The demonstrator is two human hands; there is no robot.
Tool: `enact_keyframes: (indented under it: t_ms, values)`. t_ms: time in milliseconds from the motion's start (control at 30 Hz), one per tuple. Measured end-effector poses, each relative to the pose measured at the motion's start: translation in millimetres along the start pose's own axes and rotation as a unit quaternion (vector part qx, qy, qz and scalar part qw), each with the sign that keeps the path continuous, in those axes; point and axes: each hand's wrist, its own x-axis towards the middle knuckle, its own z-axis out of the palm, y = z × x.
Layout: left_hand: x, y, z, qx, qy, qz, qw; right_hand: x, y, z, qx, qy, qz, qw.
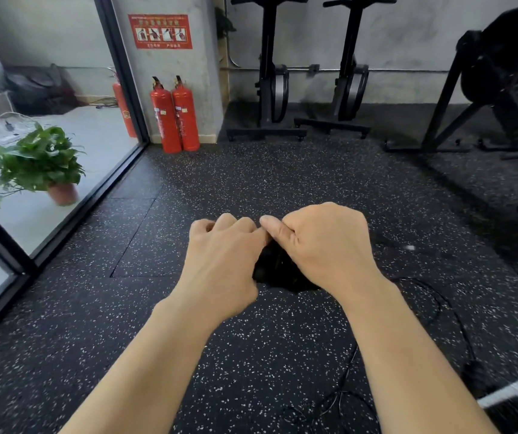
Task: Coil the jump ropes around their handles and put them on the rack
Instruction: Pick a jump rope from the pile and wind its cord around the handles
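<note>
Jump rope cord lies nearest us, a thin black line straggling over the speckled rubber floor and looping away to our right. A blurred dark lump sits at the far right of that loop; we cannot tell what it is.

Just beyond, both hands meet over a black bundle, which we take to be the handles with cord already wound on. Our left hand has its fingers curled down on the bundle's left side. Our right hand is clamped over the right side, thumb stretched forward so that it touches the left knuckles. The fingertips are hidden underneath, so we cannot see the exact grip.

We judge the cord light, limp and springy, likely to unwind the moment tension drops. The handles look rigid, so that is where we would hold, with a thumb pinning the last turn. Loose slack on the floor may snag or tangle as we draw it in.

Farther off, two red fire extinguishers stand against a pillar, their small labels unreadable. Above them hangs a red sign with four pictograms; its characters are too small for us to read. A potted plant shows behind glass on the left, and black exercise machines line the back wall. We see no rack.
</note>
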Motion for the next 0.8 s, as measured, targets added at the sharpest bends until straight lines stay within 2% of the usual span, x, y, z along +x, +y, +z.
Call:
enact_keyframes:
  t_ms: [100,200,367,600,667,800]
  values:
    - [-2.1,2.8,0.5,-0.019,-0.037,0.047,0.998,1.6,6.1,10.9,-0.031,0.105,-0.024,0.994]
    - [-3.8,1.1,-1.0,-0.058,-0.026,0.067,0.996,2.3,17.5,16.1,0.008,0.118,-0.035,0.992]
    - [-2.0,-5.4,-1.9,-0.107,-0.018,0.067,0.992,0.7,20.6,15.2,0.125,0.079,0.012,0.989]
    - [-1.9,-11.3,-4.6,-0.158,-0.036,0.063,0.985,0.8,14.8,3.1,0.279,0.022,0.072,0.957]
    - [-3.0,-12.0,-6.0,-0.216,-0.043,0.071,0.973,0.5,19.2,1.8,0.338,-0.019,0.096,0.936]
    - [-8.5,-12.9,-5.9,-0.354,-0.08,0.082,0.928,-1.3,24.6,-0.7,0.428,-0.129,0.165,0.879]
